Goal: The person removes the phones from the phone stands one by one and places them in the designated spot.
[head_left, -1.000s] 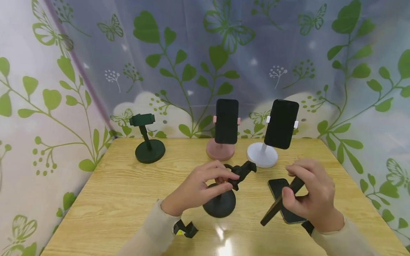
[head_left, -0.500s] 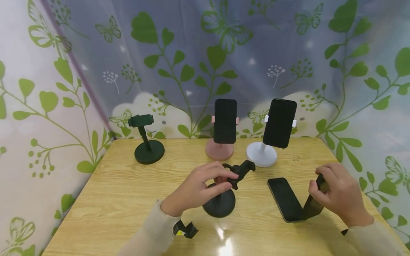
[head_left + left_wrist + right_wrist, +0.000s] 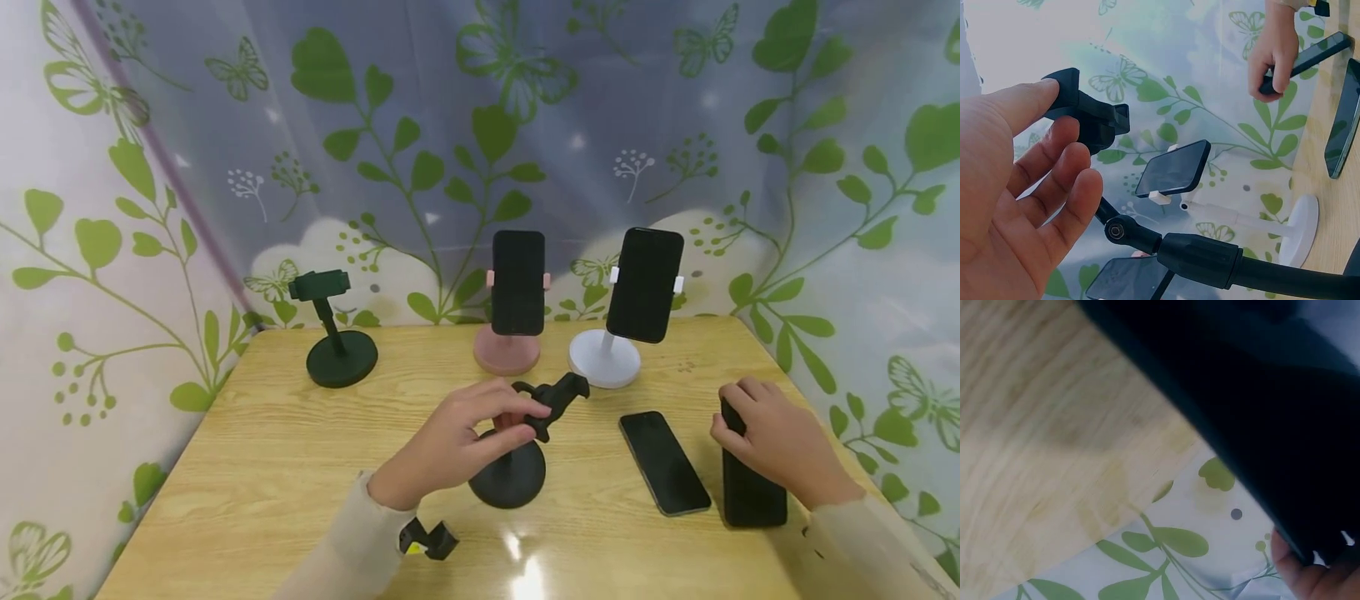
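Note:
My left hand [image 3: 457,442] pinches the clamp head [image 3: 562,397] of a black phone stand [image 3: 507,483], whose round base rests on the table. The left wrist view shows thumb and fingers at the black clamp [image 3: 1085,109], its jointed arm below. To the right, my right hand [image 3: 780,437] grips the upper end of a black phone [image 3: 753,493]. That phone looks tilted in the left wrist view, its gripped end raised off the wood. A second dark phone [image 3: 663,462] lies flat between the stand and the held phone.
Along the back stand a dark green phone stand [image 3: 341,358] with no phone, a pink stand [image 3: 506,352] and a white stand [image 3: 603,360], the last two each clamping a phone. A patterned curtain [image 3: 420,108] closes the table's back and sides.
My right hand has carried its phone rightward from above the lying phone and lowered it toward the table. My left hand keeps its hold on the clamp. The head view has shifted slightly.

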Tool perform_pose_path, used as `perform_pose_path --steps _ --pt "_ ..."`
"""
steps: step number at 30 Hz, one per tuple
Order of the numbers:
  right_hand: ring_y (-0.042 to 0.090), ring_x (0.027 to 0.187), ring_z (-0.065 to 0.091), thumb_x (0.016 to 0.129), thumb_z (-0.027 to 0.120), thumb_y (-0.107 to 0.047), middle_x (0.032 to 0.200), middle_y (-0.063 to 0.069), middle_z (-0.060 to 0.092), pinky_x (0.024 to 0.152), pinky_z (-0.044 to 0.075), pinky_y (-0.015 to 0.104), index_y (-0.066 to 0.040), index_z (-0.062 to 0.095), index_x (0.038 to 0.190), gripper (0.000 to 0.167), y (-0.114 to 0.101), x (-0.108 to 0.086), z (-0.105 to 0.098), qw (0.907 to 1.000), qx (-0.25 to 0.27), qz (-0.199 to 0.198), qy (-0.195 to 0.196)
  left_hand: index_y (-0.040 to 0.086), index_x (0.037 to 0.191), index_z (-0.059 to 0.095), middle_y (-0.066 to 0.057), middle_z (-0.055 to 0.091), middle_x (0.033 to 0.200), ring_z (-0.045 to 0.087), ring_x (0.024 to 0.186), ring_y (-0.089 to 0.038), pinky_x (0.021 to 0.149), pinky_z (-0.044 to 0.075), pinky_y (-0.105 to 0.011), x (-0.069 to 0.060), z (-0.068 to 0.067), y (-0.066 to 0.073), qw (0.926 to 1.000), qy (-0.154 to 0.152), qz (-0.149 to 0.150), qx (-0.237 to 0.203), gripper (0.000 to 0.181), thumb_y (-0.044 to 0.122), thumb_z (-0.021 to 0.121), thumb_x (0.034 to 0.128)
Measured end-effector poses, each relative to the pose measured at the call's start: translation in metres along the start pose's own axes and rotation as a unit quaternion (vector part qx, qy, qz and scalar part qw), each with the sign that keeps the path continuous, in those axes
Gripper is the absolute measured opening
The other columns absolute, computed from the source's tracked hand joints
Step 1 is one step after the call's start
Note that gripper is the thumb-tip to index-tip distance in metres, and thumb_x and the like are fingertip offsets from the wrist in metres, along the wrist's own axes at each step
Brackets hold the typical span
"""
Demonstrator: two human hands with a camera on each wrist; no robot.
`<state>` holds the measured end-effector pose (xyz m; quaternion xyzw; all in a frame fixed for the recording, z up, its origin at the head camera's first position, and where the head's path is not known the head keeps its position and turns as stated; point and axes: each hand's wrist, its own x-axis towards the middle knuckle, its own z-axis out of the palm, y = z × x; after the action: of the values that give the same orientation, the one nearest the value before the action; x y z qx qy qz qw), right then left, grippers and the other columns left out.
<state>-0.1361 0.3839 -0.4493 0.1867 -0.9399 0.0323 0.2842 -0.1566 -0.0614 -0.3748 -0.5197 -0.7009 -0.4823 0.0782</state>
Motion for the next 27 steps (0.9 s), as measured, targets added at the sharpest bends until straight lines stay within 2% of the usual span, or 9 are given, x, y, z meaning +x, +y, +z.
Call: perform_pose_path --steps 3,6,12,15,22,27 --pt "0.024 0.071 0.051 0.084 0.072 -0.023 0.09 0.008 0.058 0.046 0.039 0.035 -0.008 0.065 0.098 0.022 -0.003 0.005 0.002 0.999 0.003 0.025 -0.037 0.011 0.125 0.073 0.004 0.062 0.096 0.057 0.082 -0.005 0.074 0.055 -0.024 -0.001 -0.001 0.0 1.0 0.002 0.003 0.001 0.026 0.008 0.07 0.0993" --pt "0.031 0.079 0.056 0.086 0.076 -0.027 0.097 0.012 0.06 0.048 0.046 0.042 -0.006 0.068 0.104 0.03 -0.005 0.008 0.005 0.9946 0.017 0.062 -0.082 0.011 0.125 0.073 0.004 0.063 0.097 0.057 0.082 -0.005 0.074 0.055 -0.024 -0.001 -0.002 0.0 1.0 0.002 0.003 0.001 0.026 0.008 0.07 0.0992" --pt "0.048 0.101 0.059 0.092 0.075 -0.038 0.117 0.025 0.061 0.059 0.053 0.057 -0.001 0.065 0.121 0.048 -0.01 0.01 0.012 0.971 0.063 0.137 -0.186 0.011 0.125 0.073 0.004 0.063 0.097 0.057 0.082 -0.004 0.074 0.054 -0.023 -0.001 -0.003 0.002 1.0 -0.004 -0.004 0.005 0.026 0.01 0.07 0.0997" --pt "0.049 0.1 0.06 0.093 0.074 -0.039 0.118 0.027 0.06 0.059 0.052 0.057 -0.001 0.065 0.12 0.047 -0.01 0.01 0.016 0.9636 0.071 0.141 -0.216 0.012 0.125 0.073 0.005 0.063 0.096 0.057 0.082 -0.004 0.074 0.054 -0.023 0.0 -0.004 0.003 0.9999 -0.007 -0.007 0.009 0.025 0.011 0.07 0.1002" --pt "0.038 0.094 0.06 0.095 0.073 -0.038 0.111 0.019 0.059 0.057 0.051 0.048 -0.004 0.068 0.116 0.04 -0.01 0.01 0.025 0.9557 0.072 0.127 -0.256 0.012 0.125 0.073 0.005 0.063 0.096 0.057 0.082 -0.003 0.074 0.054 -0.022 0.0 -0.004 0.004 0.9997 -0.013 -0.017 0.012 0.024 0.012 0.07 0.1005" --pt "0.043 0.099 0.06 0.094 0.074 -0.041 0.116 0.023 0.058 0.062 0.052 0.053 -0.002 0.068 0.12 0.047 -0.012 0.013 0.028 0.9497 0.065 0.123 -0.281 0.014 0.125 0.073 0.005 0.062 0.095 0.057 0.081 -0.003 0.073 0.054 -0.024 -0.001 -0.005 0.006 0.9993 -0.018 -0.03 0.013 0.024 0.015 0.069 0.1015"
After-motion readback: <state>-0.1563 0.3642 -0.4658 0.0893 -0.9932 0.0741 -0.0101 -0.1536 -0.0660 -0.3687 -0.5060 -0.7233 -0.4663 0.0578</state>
